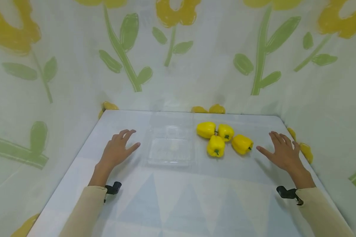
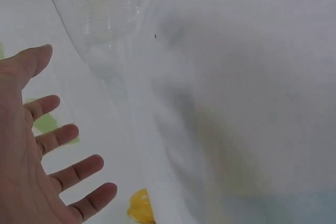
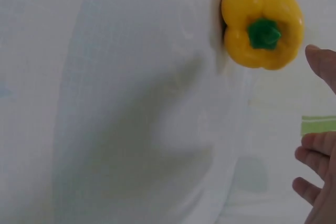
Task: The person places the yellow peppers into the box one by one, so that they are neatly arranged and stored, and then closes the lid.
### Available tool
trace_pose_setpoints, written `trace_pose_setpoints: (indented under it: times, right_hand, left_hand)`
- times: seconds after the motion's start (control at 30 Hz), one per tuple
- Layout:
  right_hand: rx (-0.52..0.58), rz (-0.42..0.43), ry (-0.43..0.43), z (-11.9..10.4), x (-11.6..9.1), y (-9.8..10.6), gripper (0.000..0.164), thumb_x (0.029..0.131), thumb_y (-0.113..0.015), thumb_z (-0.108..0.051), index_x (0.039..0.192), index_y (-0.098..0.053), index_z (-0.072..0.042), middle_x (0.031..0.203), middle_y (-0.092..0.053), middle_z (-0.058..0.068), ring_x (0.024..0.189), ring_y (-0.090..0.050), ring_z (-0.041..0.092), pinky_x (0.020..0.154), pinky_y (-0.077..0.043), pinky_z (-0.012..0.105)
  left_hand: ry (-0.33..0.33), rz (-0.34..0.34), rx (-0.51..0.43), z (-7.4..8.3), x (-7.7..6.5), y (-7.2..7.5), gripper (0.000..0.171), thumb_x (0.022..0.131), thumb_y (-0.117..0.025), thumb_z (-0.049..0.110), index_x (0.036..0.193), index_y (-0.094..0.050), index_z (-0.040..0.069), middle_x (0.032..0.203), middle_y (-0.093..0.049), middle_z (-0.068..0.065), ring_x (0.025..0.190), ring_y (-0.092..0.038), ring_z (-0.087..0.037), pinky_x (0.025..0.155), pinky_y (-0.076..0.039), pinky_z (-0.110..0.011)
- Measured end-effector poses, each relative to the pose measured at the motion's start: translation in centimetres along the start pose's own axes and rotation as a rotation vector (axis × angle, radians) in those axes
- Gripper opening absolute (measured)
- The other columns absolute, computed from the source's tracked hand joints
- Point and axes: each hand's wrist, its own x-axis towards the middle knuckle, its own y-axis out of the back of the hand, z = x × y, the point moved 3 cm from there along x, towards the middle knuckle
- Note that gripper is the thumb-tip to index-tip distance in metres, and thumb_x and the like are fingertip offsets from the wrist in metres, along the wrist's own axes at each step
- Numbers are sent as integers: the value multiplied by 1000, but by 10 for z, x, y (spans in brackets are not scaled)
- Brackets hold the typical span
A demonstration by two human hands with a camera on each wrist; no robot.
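Held the left hand (image 1: 116,152) over the worktop (image 1: 213,187) with fingers (image 2: 79,173) spread, near the box (image 1: 169,162) but apart from it. Held the right hand (image 1: 284,156) up likewise, with fingers and thumb spread, near the closest pepper (image 1: 241,144) without touching. Had four peppers (image 1: 216,145) lying between box and right hand, with three bunched together. Wore beige sleeves (image 1: 84,205).

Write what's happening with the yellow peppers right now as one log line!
left hand: empty, beside clear container | right hand: empty, near yellow peppers | pepper count: four, on table, outside container
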Motion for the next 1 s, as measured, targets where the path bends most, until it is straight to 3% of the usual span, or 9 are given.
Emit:
trace_pose_setpoints:
  times: [0.13, 0.3, 0.5, 0.77, 1.0]
  right_hand:
    - [59, 21, -29, -2, -3, -8, 94, 94, -52, -66, 153, -27, 3, 151, -30, 33, 133, -20, 57, 96, -10, 79]
    - [134, 21, -62, -7, -8, -22, 91, 94, -55, -63, 151, -30, 3, 149, -32, 36, 130, -22, 59, 90, -18, 76]
    - [216, 1, -79, -13, -12, -33, 89, 95, -56, -61, 152, -29, 2, 152, -28, 35, 131, -19, 58, 91, -16, 76]
    - [260, 16, -64, -28, -1, -34, 87, 94, -59, -59, 152, -30, 0, 153, -28, 33, 132, -20, 57, 92, -16, 73]
    - [270, -9, -78, -40, 9, -33, 91, 92, -60, -62, 152, -30, 0, 154, -27, 31, 134, -19, 55, 94, -17, 71]
  left_hand:
    - [-40, -37, -64, 11, 0, -7, 71, 97, -48, 64, 155, -36, 25, 158, -33, -9, 130, -43, -45, 92, -44, -65]
    - [-38, -77, -173, 20, -5, -16, 70, 97, -46, 66, 157, -31, 32, 162, -28, -2, 136, -39, -42, 95, -41, -67]
    - [-44, -85, -275, 27, -10, -24, 63, 99, -48, 61, 156, -31, 40, 161, -30, 6, 117, -54, -30, 88, -45, -62]
    - [-70, -10, -342, 20, -18, -27, 57, 101, -57, 42, 154, -40, 31, 160, -33, 5, 137, -37, -29, 102, -39, -57]
    - [-94, 5, -360, 17, -20, -33, 57, 101, -60, 33, 154, -41, 25, 160, -34, 4, 137, -38, -30, 103, -37, -57]
